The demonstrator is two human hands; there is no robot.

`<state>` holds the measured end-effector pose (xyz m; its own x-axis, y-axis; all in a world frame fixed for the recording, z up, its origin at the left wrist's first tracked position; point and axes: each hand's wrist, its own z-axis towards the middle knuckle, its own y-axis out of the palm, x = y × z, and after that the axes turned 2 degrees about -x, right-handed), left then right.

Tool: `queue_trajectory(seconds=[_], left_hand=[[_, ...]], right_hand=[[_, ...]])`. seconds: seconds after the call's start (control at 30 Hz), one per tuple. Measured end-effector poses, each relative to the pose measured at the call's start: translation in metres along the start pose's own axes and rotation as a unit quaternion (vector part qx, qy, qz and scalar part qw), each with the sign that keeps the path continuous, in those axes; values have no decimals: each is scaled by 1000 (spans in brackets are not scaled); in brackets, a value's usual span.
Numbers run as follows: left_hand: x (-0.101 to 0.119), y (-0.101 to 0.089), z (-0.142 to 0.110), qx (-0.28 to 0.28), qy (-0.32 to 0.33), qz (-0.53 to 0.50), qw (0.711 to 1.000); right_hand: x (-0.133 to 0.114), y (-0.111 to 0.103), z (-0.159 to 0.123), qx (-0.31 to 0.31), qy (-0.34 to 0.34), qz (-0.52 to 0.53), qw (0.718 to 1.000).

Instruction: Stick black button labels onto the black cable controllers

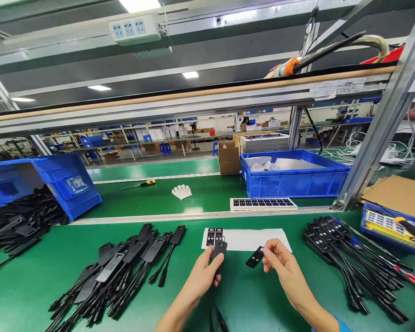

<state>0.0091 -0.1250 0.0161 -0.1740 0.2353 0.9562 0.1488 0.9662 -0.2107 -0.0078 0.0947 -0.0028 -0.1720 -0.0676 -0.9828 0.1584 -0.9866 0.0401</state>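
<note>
My left hand [202, 274] is closed around a black wired controller [220, 248] with a plain face. Its cable hangs toward the bench's front edge. Between thumb and fingers, my right hand [286, 272] pinches a black label sticker [255, 257] printed with small icons, apart from the controller and to its right. Behind both hands lies a white backing sheet [251, 239], with two black labels [214, 235] at its left end. To the left is a heap of plain black controllers [124, 258] with cables; several labelled controllers [327, 234] lie to the right.
A tipped blue bin [72, 184] spills black cables at far left. Farther back are a screwdriver [138, 184], a white glove [181, 192], a stack of label sheets [263, 204] and a blue crate [293, 182]. A small blue tray [394, 230] sits at far right, beside a metal post [376, 115].
</note>
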Motion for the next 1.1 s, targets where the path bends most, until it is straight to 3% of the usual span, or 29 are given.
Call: queue_trajectory(seconds=[0.07,0.13,0.4,1.1], left_hand=[[-2,14,-3,-50,-32,-160,985],[-2,24,-7,-90,-54,-239,965],[2,41,-20,-207,-66,-280,935],[-1,50,-24,-228,-51,-258,938]], right_hand=[[-1,0,-2,-7,4,17,1000],[-3,1,-3,-14,12,33,999],[-3,9,-9,-48,47,6,998],[-6,13,-15,-41,57,-47,996]])
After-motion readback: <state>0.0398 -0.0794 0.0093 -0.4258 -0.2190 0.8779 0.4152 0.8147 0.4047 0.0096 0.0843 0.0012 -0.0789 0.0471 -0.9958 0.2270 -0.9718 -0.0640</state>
